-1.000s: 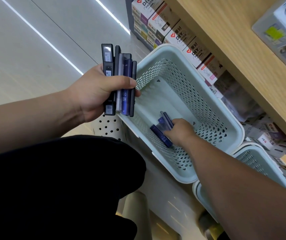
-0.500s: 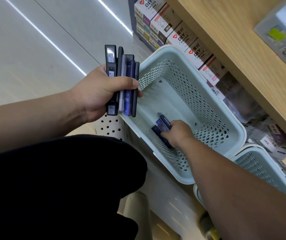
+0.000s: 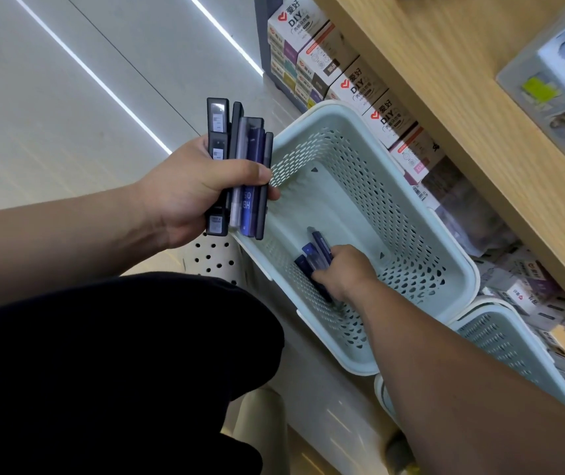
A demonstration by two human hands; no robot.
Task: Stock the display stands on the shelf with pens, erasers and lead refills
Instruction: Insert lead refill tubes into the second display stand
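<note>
- A bundle of slim refill cases [image 3: 240, 173] is standing upright in the left hand [image 3: 185, 197], pinched side by side between thumb and fingers, and is hanging just over the near left corner of the pale green basket [image 3: 349, 114].
- Its cases are showing black with white barcode labels on the left, then a translucent grey one, a dark blue one with printed lettering, and a thin black one on the right.
- Several dark blue pieces [image 3: 310, 257], pens or refill cases, are lying together on the basket floor along its left wall, and the right hand [image 3: 342, 272] is gripping them and covering their near ends.
</note>
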